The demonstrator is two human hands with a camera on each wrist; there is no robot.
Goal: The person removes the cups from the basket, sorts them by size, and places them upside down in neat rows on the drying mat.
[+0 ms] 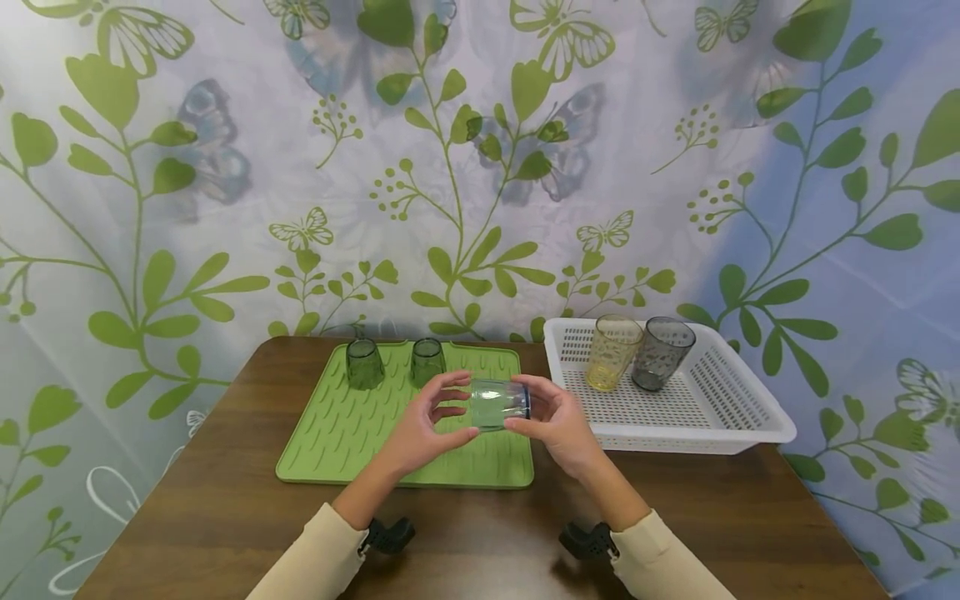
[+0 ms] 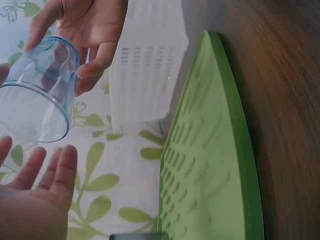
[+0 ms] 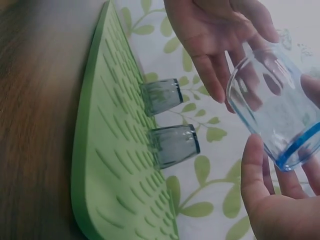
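A clear, blue-tinted drinking glass (image 1: 497,405) lies sideways in the air between both hands, above the right part of a green ridged drying mat (image 1: 352,454). My right hand (image 1: 558,421) grips its darker-edged end with thumb and fingers. From the other side, my left hand (image 1: 420,425) holds the glass at the opposite end, fingertips and thumb at its edge. In the right wrist view, some left fingers (image 3: 212,75) show behind the glass (image 3: 272,100). Two dark green-looking glasses, one on the left (image 1: 365,364) and another (image 1: 428,360) beside it, stand upside down at the mat's back.
A white perforated basket (image 1: 720,437) stands at the right of the wooden table (image 1: 480,542). Inside it, a yellow patterned glass (image 1: 613,354) and a grey patterned glass (image 1: 662,354) lean side by side. A leaf-printed cloth (image 1: 465,167) hangs behind the table.
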